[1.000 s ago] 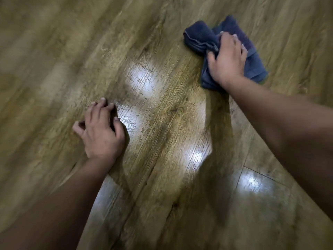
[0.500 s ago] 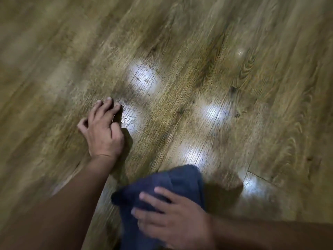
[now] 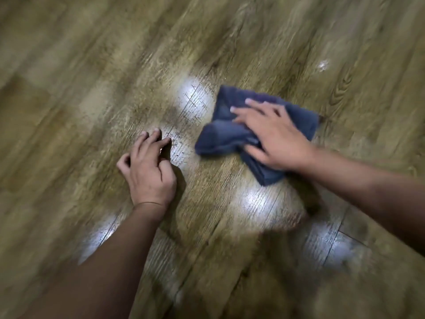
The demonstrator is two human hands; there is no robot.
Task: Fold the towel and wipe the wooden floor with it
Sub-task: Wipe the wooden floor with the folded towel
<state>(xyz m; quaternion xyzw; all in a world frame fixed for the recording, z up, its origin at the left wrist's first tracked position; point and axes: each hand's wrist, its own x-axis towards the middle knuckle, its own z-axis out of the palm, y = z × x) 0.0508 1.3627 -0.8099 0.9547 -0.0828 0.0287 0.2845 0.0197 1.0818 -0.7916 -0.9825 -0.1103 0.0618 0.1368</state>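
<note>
A dark blue towel point(image 3: 224, 137), folded and bunched, lies on the wooden floor point(image 3: 92, 88) right of centre. My right hand point(image 3: 273, 134) lies flat on top of it with fingers spread and straight, pressing it down; the thumb lies along its near edge. My left hand point(image 3: 149, 169) rests on the bare floor to the left of the towel, propped on its fingertips with the fingers bent, holding nothing. A small gap of floor separates the left hand from the towel.
Brown wood-grain planks fill the whole view, with several bright light reflections point(image 3: 257, 199) on the glossy surface. Plank seams point(image 3: 351, 236) run diagonally at the lower right. The edges of the view are blurred.
My right hand has swept the towel from the far right to close in front of me, then out again to right of centre. The left hand has stayed planted on the floor.
</note>
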